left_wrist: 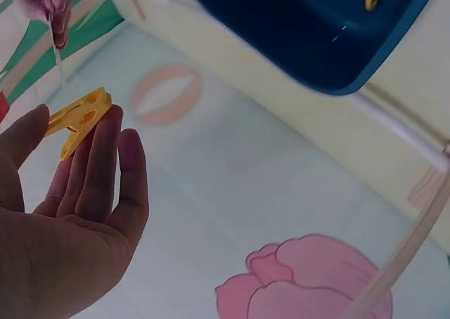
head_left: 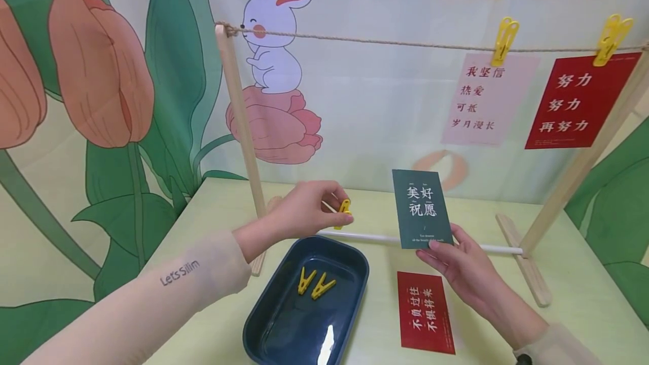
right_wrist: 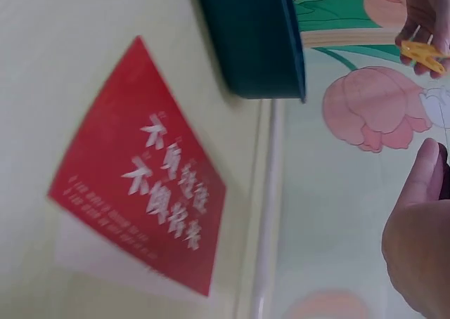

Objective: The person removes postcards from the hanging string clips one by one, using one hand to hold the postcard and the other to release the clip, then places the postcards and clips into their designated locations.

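Note:
My left hand (head_left: 309, 207) pinches a yellow clothespin (head_left: 345, 207) between thumb and fingers, above the far end of a dark blue tray (head_left: 253, 308). The left wrist view shows this clothespin (left_wrist: 81, 119) side-on at the fingertips. By its lower edge, my right hand (head_left: 469, 266) holds a dark green card (head_left: 423, 199) with white characters, upright and facing me. Two more yellow clothespins (head_left: 306, 281) lie in the tray. A red card (head_left: 426, 313) lies on the table below the right hand, over a paler one that shows at its edge in the right wrist view.
A twine line (head_left: 375, 41) runs between two wooden posts (head_left: 240, 123). Yellow clothespins hold a pink card (head_left: 489, 106) and a red card (head_left: 578, 103) on its right part. A white rod (head_left: 365, 236) crosses low between the posts. Behind hangs a printed cloth.

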`<move>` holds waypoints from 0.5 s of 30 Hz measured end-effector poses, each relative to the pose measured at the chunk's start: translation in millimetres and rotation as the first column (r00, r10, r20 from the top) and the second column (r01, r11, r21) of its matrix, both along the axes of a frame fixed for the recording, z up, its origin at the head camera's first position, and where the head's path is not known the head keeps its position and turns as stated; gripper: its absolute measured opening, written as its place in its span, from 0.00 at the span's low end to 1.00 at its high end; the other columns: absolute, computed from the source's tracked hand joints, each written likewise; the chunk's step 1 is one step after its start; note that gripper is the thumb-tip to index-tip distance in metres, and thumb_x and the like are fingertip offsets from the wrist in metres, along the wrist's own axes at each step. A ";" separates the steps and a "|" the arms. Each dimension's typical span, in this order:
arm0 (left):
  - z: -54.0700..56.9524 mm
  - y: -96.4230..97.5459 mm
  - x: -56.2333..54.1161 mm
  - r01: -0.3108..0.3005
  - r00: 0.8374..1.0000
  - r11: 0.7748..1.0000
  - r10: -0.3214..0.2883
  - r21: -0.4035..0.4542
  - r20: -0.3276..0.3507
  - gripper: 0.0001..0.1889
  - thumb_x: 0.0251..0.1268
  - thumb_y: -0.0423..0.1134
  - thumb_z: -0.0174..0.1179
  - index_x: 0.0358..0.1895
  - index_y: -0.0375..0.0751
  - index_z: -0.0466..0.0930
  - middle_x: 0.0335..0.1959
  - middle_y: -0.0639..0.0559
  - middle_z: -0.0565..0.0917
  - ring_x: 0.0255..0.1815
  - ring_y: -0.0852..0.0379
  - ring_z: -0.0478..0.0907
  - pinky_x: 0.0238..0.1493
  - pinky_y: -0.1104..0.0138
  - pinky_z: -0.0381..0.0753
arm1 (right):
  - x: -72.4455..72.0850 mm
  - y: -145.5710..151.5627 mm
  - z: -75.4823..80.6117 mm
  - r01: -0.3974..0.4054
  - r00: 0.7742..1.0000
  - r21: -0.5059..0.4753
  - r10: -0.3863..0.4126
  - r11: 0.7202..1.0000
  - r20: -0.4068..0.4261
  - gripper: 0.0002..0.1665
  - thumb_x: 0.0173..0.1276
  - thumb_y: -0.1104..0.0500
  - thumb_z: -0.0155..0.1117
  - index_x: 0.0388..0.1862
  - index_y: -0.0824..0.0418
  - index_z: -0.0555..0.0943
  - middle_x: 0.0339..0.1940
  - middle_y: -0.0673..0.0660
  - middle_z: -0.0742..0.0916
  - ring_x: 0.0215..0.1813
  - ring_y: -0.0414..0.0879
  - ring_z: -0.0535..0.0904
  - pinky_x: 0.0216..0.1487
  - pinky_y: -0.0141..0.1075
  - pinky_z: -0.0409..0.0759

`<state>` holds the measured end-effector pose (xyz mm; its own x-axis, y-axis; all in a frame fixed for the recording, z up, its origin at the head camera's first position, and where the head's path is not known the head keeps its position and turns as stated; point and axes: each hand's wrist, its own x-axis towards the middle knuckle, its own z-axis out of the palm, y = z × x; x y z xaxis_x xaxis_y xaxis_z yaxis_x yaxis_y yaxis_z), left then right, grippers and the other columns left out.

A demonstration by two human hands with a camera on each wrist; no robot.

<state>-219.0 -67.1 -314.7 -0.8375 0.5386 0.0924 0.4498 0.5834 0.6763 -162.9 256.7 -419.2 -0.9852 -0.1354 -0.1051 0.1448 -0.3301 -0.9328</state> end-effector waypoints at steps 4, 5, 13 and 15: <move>-18.6 -3.1 6.1 0.007 1.000 0.999 -0.007 -0.041 0.016 0.14 0.68 0.42 0.76 0.50 0.42 0.85 0.42 0.50 0.91 0.42 0.54 0.89 0.44 0.65 0.88 | 2.9 5.9 -12.5 -0.020 1.000 0.014 0.020 1.000 0.007 0.29 0.80 0.70 0.58 0.73 0.56 0.62 0.54 0.50 0.90 0.56 0.46 0.90 0.62 0.40 0.84; -23.0 -3.4 7.6 0.006 1.000 0.999 -0.005 -0.053 0.024 0.14 0.68 0.42 0.75 0.50 0.42 0.85 0.42 0.51 0.91 0.41 0.55 0.89 0.43 0.65 0.88 | 3.8 7.4 -15.5 -0.027 1.000 0.015 0.027 1.000 0.009 0.29 0.80 0.70 0.58 0.73 0.55 0.61 0.54 0.50 0.90 0.56 0.47 0.90 0.62 0.40 0.84; -61.7 -3.1 15.5 0.006 0.999 0.992 0.000 -0.123 0.044 0.16 0.65 0.42 0.78 0.49 0.37 0.87 0.37 0.51 0.90 0.34 0.58 0.84 0.38 0.68 0.85 | 10.6 15.5 -30.6 -0.059 0.997 0.026 0.057 0.998 0.057 0.32 0.79 0.71 0.58 0.75 0.55 0.59 0.57 0.52 0.88 0.58 0.48 0.89 0.62 0.40 0.84; -69.6 -1.2 18.4 0.012 0.999 0.989 -0.008 -0.144 0.032 0.17 0.64 0.42 0.78 0.49 0.36 0.87 0.37 0.50 0.90 0.34 0.58 0.83 0.38 0.66 0.86 | 11.8 16.2 -33.0 -0.063 0.996 0.026 0.061 0.998 0.068 0.33 0.79 0.71 0.58 0.75 0.56 0.59 0.57 0.52 0.88 0.58 0.48 0.89 0.63 0.41 0.84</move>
